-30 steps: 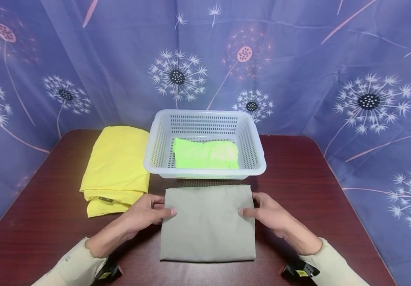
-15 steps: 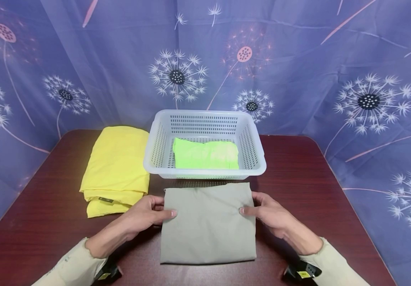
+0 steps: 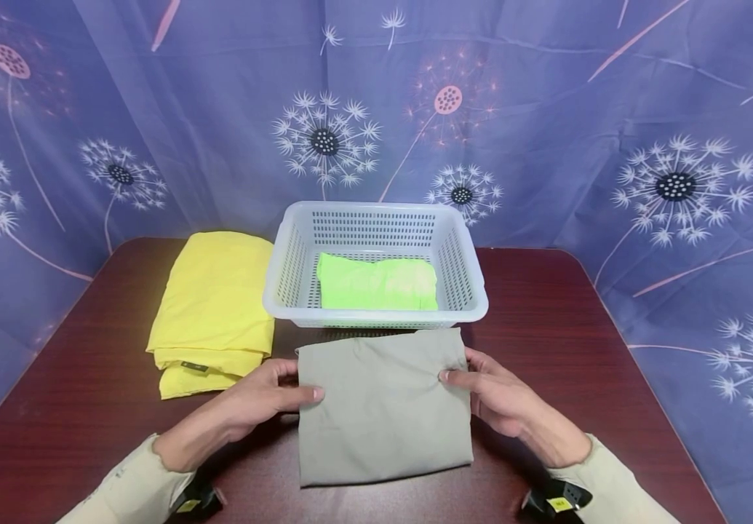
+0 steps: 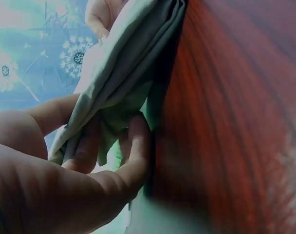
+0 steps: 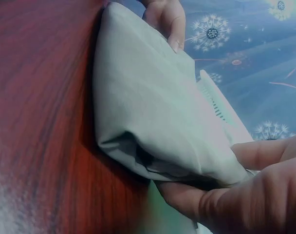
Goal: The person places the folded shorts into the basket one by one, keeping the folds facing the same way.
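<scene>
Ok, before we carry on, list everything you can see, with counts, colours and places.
Folded cloth: one, grey, between the hands, on the near side of the basket
Basket: one, whitish plastic, towards the back of the table
Small cloth: one, bright green, inside the basket
Large cloth: one, yellow, on the table left of the basket
Tag: one, dark, on the yellow cloth's near end
Table: one, reddish brown, under everything
Curtain: blue with dandelions, behind the table; number of panels unclear
Wrist devices: two, black, one by each wrist
Sleeves: two, pale, on the forearms
Left hand: one, holding the grey cloth's left edge
Right hand: one, holding its right edge
</scene>
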Tool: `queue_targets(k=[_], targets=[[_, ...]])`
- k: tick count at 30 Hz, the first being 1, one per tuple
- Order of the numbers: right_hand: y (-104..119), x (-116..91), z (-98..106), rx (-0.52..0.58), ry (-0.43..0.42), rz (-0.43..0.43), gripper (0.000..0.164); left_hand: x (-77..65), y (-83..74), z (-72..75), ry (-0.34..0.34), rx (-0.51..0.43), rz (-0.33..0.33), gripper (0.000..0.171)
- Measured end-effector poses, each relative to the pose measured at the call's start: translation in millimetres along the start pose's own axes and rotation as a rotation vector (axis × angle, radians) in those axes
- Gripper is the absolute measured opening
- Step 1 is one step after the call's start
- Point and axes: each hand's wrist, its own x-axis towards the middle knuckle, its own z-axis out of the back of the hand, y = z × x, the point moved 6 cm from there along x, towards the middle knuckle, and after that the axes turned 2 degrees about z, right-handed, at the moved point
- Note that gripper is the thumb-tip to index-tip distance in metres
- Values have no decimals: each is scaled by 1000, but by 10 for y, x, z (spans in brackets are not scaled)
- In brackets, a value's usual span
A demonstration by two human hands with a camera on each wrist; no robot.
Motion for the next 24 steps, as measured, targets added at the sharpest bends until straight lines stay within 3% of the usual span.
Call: queue_targets(k=[9, 14, 22, 24], targets=[[22, -7, -30, 41, 11, 6, 22, 1, 18, -55, 115, -136, 31, 44], [35, -20, -52, 31, 58, -8, 27, 5, 48, -93, 140, -186, 52, 52], [54, -65, -39, -81, 125, -60, 82, 11, 70, -122, 163, -178, 55, 61], [43, -67, -34, -107, 144, -67, 89, 14, 67, -130, 170, -174, 50, 62]])
